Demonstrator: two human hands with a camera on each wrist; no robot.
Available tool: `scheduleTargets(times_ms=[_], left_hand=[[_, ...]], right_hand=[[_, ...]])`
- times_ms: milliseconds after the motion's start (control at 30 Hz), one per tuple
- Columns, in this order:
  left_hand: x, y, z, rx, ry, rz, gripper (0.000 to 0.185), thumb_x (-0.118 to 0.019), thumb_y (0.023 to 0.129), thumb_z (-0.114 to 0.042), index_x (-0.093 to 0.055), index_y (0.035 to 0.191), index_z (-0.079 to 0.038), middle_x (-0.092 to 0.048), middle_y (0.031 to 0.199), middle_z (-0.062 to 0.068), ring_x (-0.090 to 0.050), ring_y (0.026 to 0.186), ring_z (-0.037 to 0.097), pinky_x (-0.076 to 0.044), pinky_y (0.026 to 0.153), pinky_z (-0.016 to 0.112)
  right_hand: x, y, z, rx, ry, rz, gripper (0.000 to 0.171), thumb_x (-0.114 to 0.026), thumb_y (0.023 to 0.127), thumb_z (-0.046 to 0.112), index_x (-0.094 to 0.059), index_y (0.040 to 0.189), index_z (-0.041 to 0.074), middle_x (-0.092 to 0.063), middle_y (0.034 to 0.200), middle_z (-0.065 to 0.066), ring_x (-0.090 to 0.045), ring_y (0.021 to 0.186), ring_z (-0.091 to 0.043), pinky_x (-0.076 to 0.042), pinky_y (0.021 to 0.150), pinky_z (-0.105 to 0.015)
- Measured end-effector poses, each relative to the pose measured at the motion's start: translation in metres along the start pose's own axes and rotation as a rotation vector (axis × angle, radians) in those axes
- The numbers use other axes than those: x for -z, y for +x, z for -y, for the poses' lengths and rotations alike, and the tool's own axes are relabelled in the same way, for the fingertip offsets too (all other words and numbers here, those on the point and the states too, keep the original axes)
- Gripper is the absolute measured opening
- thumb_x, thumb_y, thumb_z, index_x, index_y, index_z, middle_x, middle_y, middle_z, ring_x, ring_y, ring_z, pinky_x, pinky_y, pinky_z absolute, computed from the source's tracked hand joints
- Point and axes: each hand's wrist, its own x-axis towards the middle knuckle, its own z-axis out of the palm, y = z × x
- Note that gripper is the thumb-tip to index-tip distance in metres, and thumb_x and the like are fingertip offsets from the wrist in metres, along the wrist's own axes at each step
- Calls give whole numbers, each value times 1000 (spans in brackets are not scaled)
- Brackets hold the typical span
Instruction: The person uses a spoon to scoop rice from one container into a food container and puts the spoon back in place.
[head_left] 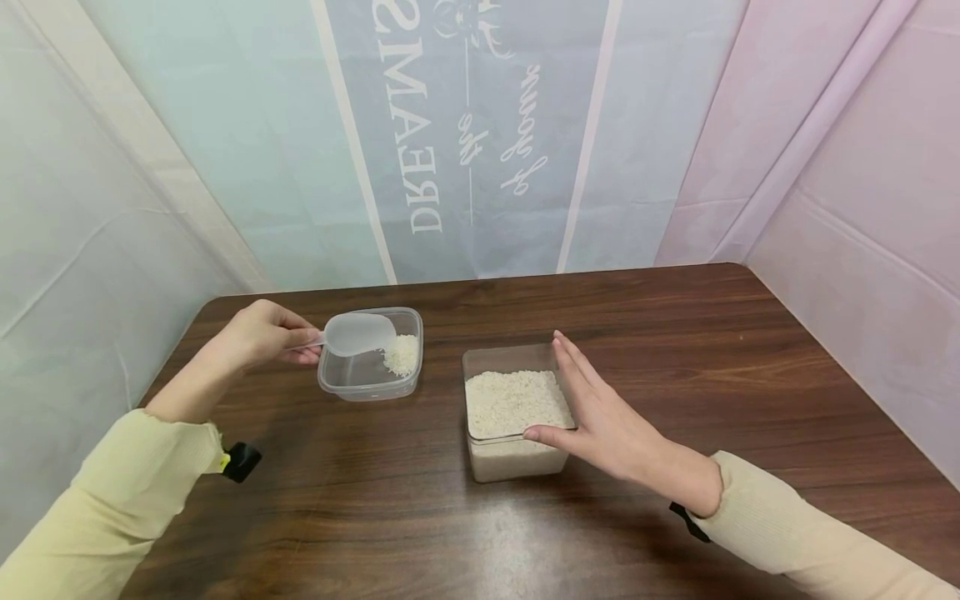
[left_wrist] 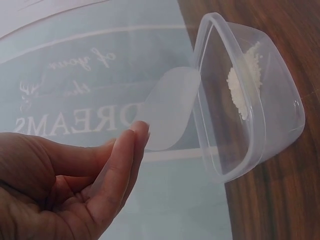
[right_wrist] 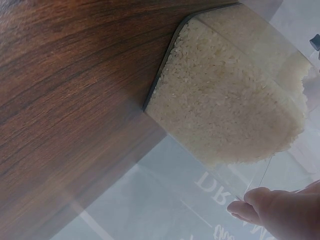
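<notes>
My left hand [head_left: 273, 331] pinches the handle of a translucent plastic scoop [head_left: 358, 335]. The scoop's bowl is tipped over a small clear container [head_left: 369, 391], and no rice shows in it. Inside that container, a little heap of white rice [head_left: 402, 356] lies toward the right side; the left wrist view shows this heap [left_wrist: 245, 82] through the wall. My right hand [head_left: 600, 417] rests on the right side of a taller clear box [head_left: 519, 468], fingers straight, thumb at the near rim and fingertips by the far corner. Plenty of rice [right_wrist: 225, 95] fills that box.
Both containers stand on a dark brown wooden table [head_left: 360, 517], the small one farther left. A printed cloth backdrop [head_left: 480, 192] rises behind the table's far edge, with pale cloth sides left and right. Black straps show at both wrists.
</notes>
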Motion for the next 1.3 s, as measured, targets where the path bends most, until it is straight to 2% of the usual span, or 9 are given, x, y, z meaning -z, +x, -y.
scheduleTargets(times_ms=[533, 900, 1300], left_hand=[[-9, -11, -8, -65, 47, -45, 31, -52, 92, -3, -53, 109, 22, -67, 83, 18, -64, 63, 6, -53, 63, 22], [-15, -15, -16, -137, 127, -104, 31, -55, 91, -10, -58, 106, 17, -68, 80, 13, -65, 66, 9, -53, 63, 23], [-23, -18, -24, -192, 161, -170, 29, -58, 90, -14, -62, 102, 12, -68, 77, 9, -64, 65, 8, -52, 61, 21]], right_hand=[[-3, -2, -1, 2, -2, -2, 101, -61, 80, 54, -3, 145, 2, -2, 152, -6, -14, 137, -24, -28, 103, -47], [-3, -3, -1, 5, -1, -6, 102, -61, 80, 54, -4, 145, 1, -2, 152, -6, -12, 137, -23, -27, 103, -47], [-2, -3, -1, 6, -1, -7, 102, -61, 79, 54, -2, 145, 3, -1, 152, -6, -13, 137, -24, -27, 103, -47]])
